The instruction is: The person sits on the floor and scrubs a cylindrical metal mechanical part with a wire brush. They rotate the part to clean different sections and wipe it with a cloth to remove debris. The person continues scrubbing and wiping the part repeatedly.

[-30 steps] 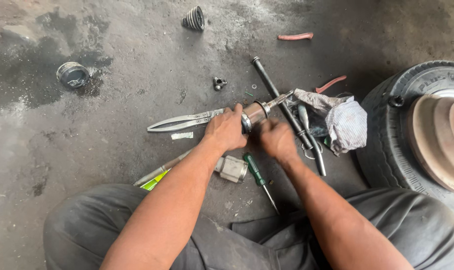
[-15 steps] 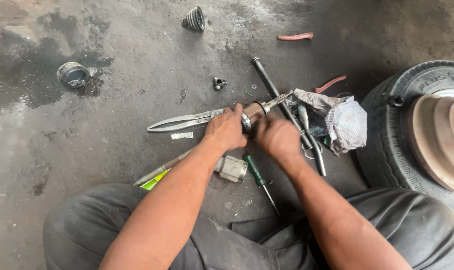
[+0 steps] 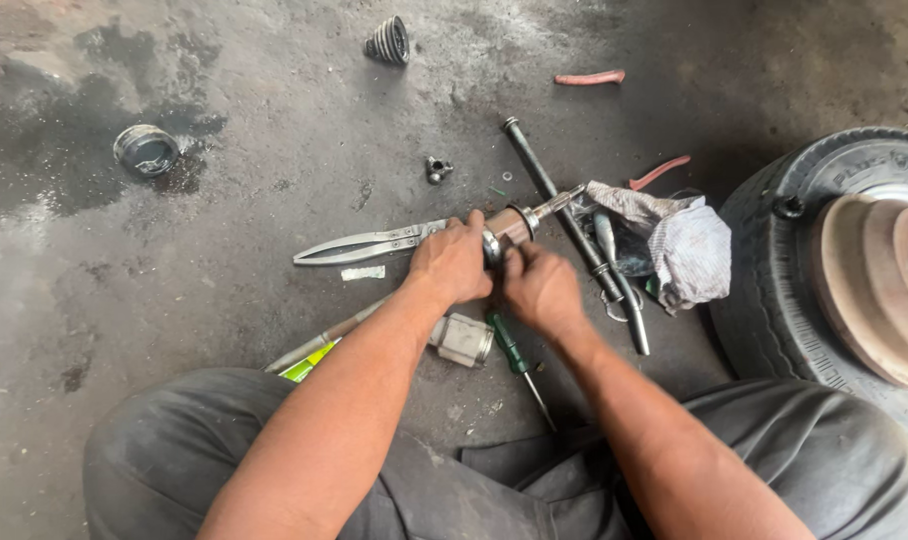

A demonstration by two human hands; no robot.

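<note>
My left hand [image 3: 452,262] grips the near end of a metal shaft joint [image 3: 519,220] that points up and to the right, just above the floor. My right hand [image 3: 539,288] is closed on the same part beside the left hand, fingers pressed at a metal ring around it. Long metal pliers [image 3: 359,244] lie on the concrete directly left of my left hand. A green-handled screwdriver [image 3: 514,352] and a small metal cylinder [image 3: 462,340] lie under my wrists.
A wheel with tyre and brake drum [image 3: 854,280] lies at right. A crumpled rag [image 3: 689,250], a long black shaft [image 3: 559,205] and other tools sit beside it. A rubber boot [image 3: 389,40], a round metal cup [image 3: 146,150], a small nut [image 3: 437,169] and a red tool [image 3: 589,77] lie farther off.
Both hands stay on the joint; they have shifted slightly together and the right fingers moved closer to the ring. Nothing else moved.
</note>
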